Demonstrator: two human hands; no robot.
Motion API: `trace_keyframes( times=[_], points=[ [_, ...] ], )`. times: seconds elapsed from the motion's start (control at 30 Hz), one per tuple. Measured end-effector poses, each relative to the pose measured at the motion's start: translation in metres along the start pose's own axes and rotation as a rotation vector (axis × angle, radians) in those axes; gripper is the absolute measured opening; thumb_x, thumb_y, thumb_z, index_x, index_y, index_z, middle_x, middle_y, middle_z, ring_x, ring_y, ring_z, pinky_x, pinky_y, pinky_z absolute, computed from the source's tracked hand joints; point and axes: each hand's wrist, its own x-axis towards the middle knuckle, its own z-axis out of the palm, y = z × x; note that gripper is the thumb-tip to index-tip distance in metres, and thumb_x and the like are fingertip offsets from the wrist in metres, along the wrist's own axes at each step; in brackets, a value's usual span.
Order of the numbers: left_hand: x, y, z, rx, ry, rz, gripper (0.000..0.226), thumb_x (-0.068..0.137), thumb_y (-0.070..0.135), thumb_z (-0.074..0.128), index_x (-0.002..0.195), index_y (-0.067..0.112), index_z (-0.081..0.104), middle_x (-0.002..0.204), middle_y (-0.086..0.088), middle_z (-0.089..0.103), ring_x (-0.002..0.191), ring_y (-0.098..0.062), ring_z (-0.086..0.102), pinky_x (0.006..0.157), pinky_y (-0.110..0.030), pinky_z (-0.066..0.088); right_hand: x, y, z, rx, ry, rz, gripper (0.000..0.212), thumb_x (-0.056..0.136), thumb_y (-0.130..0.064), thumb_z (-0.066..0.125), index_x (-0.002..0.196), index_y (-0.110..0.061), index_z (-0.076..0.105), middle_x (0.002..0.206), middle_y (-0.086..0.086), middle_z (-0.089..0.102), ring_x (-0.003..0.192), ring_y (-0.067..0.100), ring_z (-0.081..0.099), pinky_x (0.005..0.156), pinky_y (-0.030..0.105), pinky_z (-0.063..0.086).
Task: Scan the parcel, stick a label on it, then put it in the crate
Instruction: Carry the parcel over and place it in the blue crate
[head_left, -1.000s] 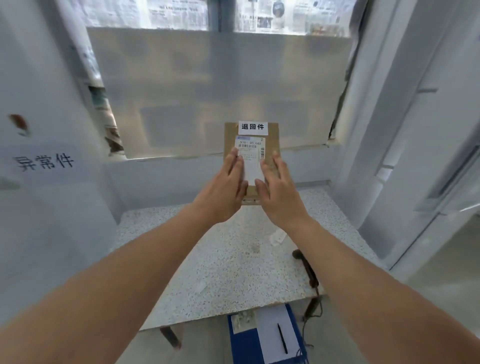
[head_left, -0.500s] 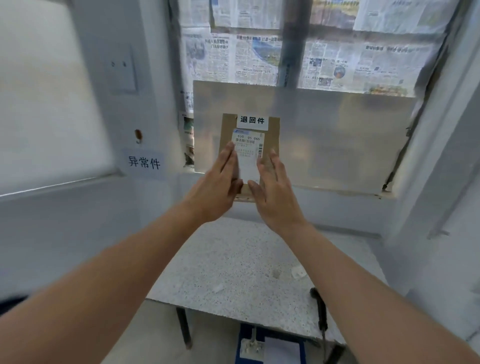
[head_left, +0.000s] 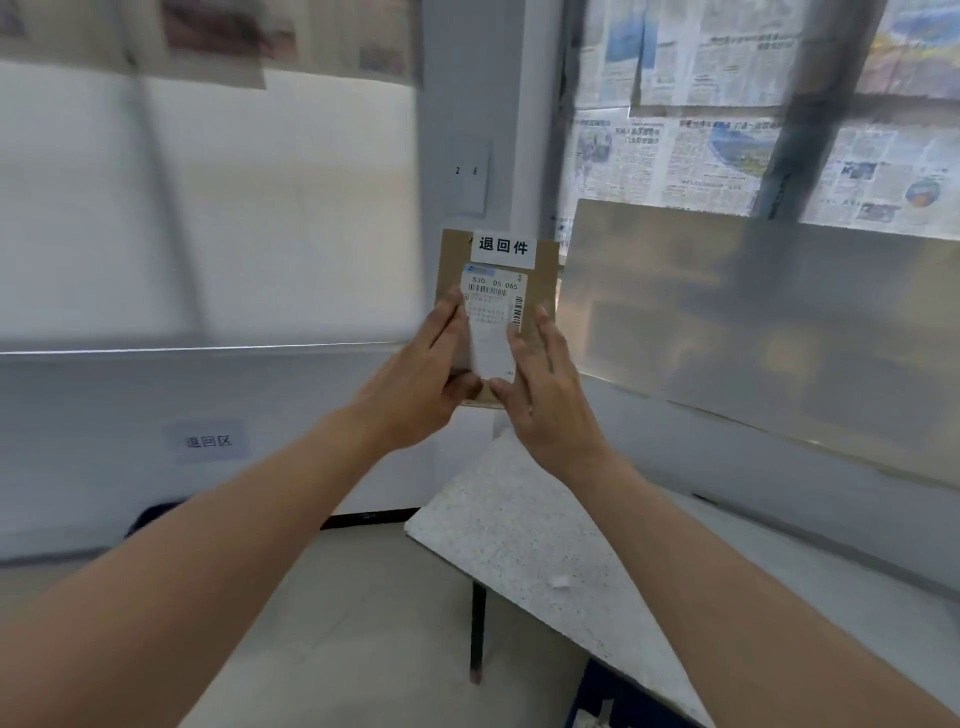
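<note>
I hold a flat brown cardboard parcel (head_left: 543, 280) upright at arm's length, in the middle of the view. A white label with black Chinese characters (head_left: 503, 248) is stuck across its top edge, and a white shipping slip with barcodes (head_left: 493, 322) covers its face. My left hand (head_left: 415, 384) grips the parcel's left side and my right hand (head_left: 550, 400) its right side, with the thumbs under the bottom edge. The lower part of the parcel is hidden behind my fingers. No crate is clearly visible.
A speckled stone table (head_left: 571, 551) stands at the lower right, with a small white scrap (head_left: 560, 581) on it. A blue object (head_left: 613, 701) lies under the table. On the left wall is a paper sign (head_left: 209, 441). Newspapers (head_left: 701, 156) cover the window.
The view has swung to the left: the table slid to the lower right and the left wall with its sign came into sight. Both hands still hold the parcel the same way.
</note>
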Motion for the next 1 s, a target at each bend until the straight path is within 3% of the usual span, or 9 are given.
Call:
trace_keyframes(
  times=[0.07,0.17,0.27,0.4,0.47,0.73,1.0],
  points=[
    [-0.020,-0.020,-0.020,0.001,0.012,-0.025,0.084,0.099,0.021,0.063,0.162,0.004,0.010,0.172,0.001,-0.001,0.148,-0.017,0.033,0.119,-0.035,0.035,0.007,-0.026,0.018,0.023,-0.007,-0.031,0.062,0.105,-0.029,0.059,0.158,-0.004,0.038,0.170,0.023,0.018,0.160,0.032,0.010,0.126,0.049,0.024],
    [-0.049,-0.052,-0.049,0.032,0.030,-0.066,0.085,0.098,0.022,0.064,0.162,0.007,0.009,0.172,0.002,-0.002,0.150,-0.014,0.024,0.114,-0.022,0.027,0.015,-0.065,0.050,0.062,-0.026,-0.064,0.062,0.104,-0.026,0.062,0.157,-0.006,0.040,0.170,0.024,0.017,0.160,0.033,0.011,0.125,0.048,0.025],
    [-0.080,-0.092,-0.076,0.060,0.023,-0.086,0.086,0.098,0.022,0.065,0.162,0.004,0.009,0.172,0.000,-0.003,0.152,-0.017,0.022,0.120,-0.031,0.029,0.021,-0.107,0.088,0.100,-0.050,-0.082,0.061,0.103,-0.026,0.063,0.156,-0.006,0.041,0.169,0.024,0.018,0.160,0.033,0.012,0.124,0.051,0.029],
    [-0.121,-0.152,-0.113,0.074,0.020,-0.102,0.086,0.097,0.022,0.065,0.161,0.003,0.011,0.172,0.000,-0.003,0.147,-0.020,0.035,0.117,-0.040,0.038,0.030,-0.165,0.140,0.121,-0.074,-0.086,0.060,0.103,-0.029,0.062,0.155,-0.005,0.043,0.170,0.023,0.017,0.159,0.036,0.016,0.121,0.054,0.034],
    [-0.139,-0.180,-0.131,0.081,0.028,-0.111,0.087,0.097,0.022,0.065,0.161,0.003,0.010,0.172,0.000,-0.004,0.152,-0.019,0.025,0.118,-0.041,0.037,0.036,-0.192,0.165,0.132,-0.084,-0.088,0.060,0.103,-0.029,0.063,0.155,-0.006,0.044,0.170,0.023,0.017,0.158,0.037,0.019,0.120,0.054,0.036],
    [-0.201,-0.281,-0.184,0.113,0.017,-0.194,0.086,0.098,0.024,0.062,0.161,0.002,0.009,0.172,-0.002,-0.006,0.155,-0.021,0.017,0.120,-0.039,0.034,0.060,-0.277,0.265,0.193,-0.143,-0.090,0.061,0.102,-0.031,0.063,0.156,-0.012,0.042,0.173,0.013,0.010,0.155,0.037,0.027,0.116,0.050,0.041],
    [-0.221,-0.390,-0.191,0.163,-0.018,-0.308,0.084,0.100,0.029,0.059,0.161,0.000,0.009,0.172,-0.004,-0.005,0.155,-0.025,0.019,0.122,-0.034,0.027,0.101,-0.303,0.377,0.259,-0.252,-0.105,0.061,0.101,-0.028,0.066,0.154,-0.008,0.044,0.171,0.018,0.016,0.149,0.040,0.035,0.116,0.050,0.042]
  ],
)
